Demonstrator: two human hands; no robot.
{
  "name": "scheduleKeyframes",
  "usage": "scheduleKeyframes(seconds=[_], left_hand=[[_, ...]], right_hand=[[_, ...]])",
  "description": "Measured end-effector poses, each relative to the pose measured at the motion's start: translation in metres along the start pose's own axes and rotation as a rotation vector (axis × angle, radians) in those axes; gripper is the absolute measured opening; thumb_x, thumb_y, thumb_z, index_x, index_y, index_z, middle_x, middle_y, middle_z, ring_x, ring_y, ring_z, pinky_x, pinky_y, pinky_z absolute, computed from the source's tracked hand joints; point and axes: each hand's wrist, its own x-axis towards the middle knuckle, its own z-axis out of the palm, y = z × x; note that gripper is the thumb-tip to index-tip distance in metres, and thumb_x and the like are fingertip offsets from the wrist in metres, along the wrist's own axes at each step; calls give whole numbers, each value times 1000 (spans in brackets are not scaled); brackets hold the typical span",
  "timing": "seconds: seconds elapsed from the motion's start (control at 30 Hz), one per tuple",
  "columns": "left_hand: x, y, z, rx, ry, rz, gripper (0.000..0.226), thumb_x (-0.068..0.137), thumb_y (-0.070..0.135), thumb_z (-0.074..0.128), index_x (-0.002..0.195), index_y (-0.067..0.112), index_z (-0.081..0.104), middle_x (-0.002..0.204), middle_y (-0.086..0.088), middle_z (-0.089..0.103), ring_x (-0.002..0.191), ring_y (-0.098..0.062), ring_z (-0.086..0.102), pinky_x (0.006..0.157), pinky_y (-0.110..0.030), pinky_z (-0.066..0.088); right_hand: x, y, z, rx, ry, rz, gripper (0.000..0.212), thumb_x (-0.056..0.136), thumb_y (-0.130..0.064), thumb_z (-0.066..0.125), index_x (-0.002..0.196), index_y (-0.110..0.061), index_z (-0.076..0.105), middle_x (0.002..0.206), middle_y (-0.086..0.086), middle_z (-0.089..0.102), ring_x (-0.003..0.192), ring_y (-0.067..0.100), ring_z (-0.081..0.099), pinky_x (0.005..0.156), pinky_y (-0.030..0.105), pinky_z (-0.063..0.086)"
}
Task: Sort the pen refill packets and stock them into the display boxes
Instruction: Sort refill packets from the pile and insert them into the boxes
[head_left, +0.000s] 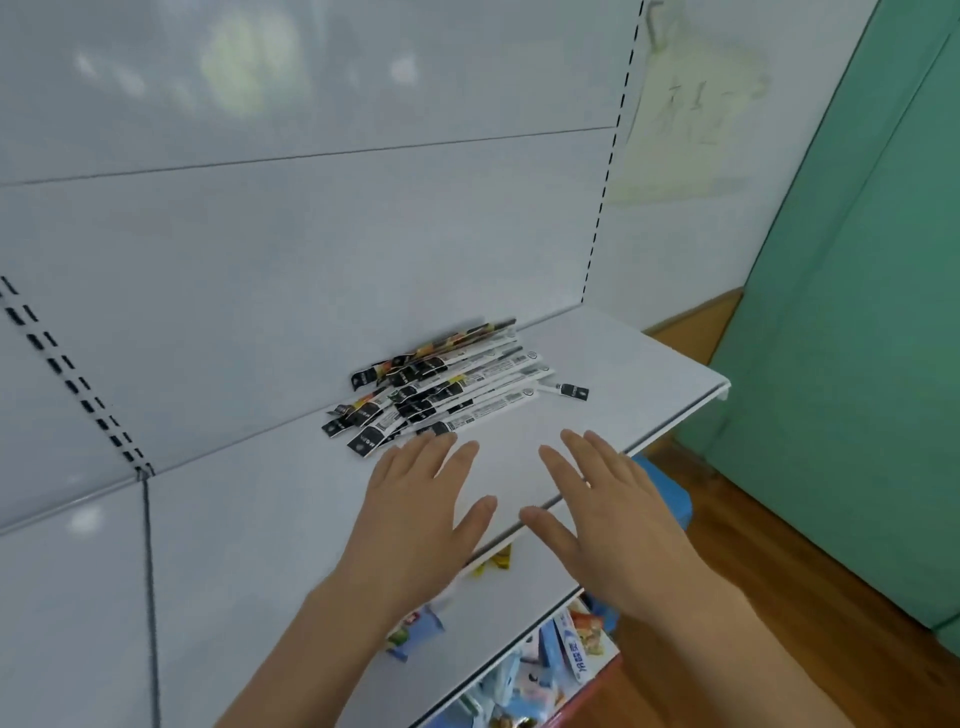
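Head view of a white metal store shelf (597, 358) at the outset of sorting. Both hands hover palm-down over the shelf, fingers straight and slightly spread, holding nothing. The left hand (421, 499) has its fingertips (441, 439) at the near edge of the heap of pen refill packets (447, 389); whether they touch the closest packet cannot be told. The right hand (608, 499) lies just beside the left, thumbs nearly meeting, its fingers short of the heap and to the heap's right.

The packets lie just beyond the fingertips in a loose overlapping pile against the shelf's back panel (311, 234), long axes roughly parallel, black header cards mostly toward the left hand's side. One stray packet (566, 389) lies apart, ahead of the right hand. Some packets show orange-yellow print, others plain white, which suggests at least two kinds to separate.

No display boxes are visible, so stocking has evidently not begun. The flat posture probably prepares the hands to spread or rake the pile toward the bare shelf beneath the palms. Below the wrists, a lower shelf holds colourful packaged goods (566, 644).
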Motion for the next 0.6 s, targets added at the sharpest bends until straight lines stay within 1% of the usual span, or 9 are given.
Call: scheduleKeyframes(seconds=[0.1,0.17,0.27,0.4,0.53,0.6], left_hand=[[23,17,11,25,32,-71,72,98,66,27,155,26,46,161,1,44,152,-23,35,125,-48,28],[35,23,18,37,52,-104,68,99,63,32,152,24,50,157,0,49,148,-24,40,123,-49,33],[51,23,28,65,48,-168,70,99,66,28,155,26,46,159,1,46,150,-23,37,124,-50,31],[81,13,34,86,48,-235,77,96,69,18,159,29,39,165,4,38,154,-22,29,127,-48,23],[111,3,45,79,67,-271,78,96,68,18,159,27,39,165,0,37,155,-27,27,127,-52,24],[123,1,52,107,84,-282,75,97,65,23,155,23,46,162,-4,43,152,-31,34,125,-54,28]], right_hand=[[31,33,1,3,-6,-87,87,92,-78,-1,168,-33,1,177,-1,-6,163,23,-9,132,47,2],[51,51,1,-17,-13,-138,92,89,-79,-8,168,-33,2,177,0,-5,163,24,-8,132,48,4],[83,67,1,-2,-18,-204,98,84,-78,-13,167,-31,2,177,0,-5,163,23,-8,132,47,5],[128,74,-1,13,6,-251,98,84,-78,-10,168,-30,7,177,0,-1,163,23,-5,132,46,6],[156,77,0,-1,-26,-283,99,82,-77,-10,168,-30,7,177,0,-2,163,23,-6,132,46,6],[171,79,1,2,-24,-297,97,84,-75,-9,168,-29,8,177,1,-1,163,24,-4,132,46,7]])
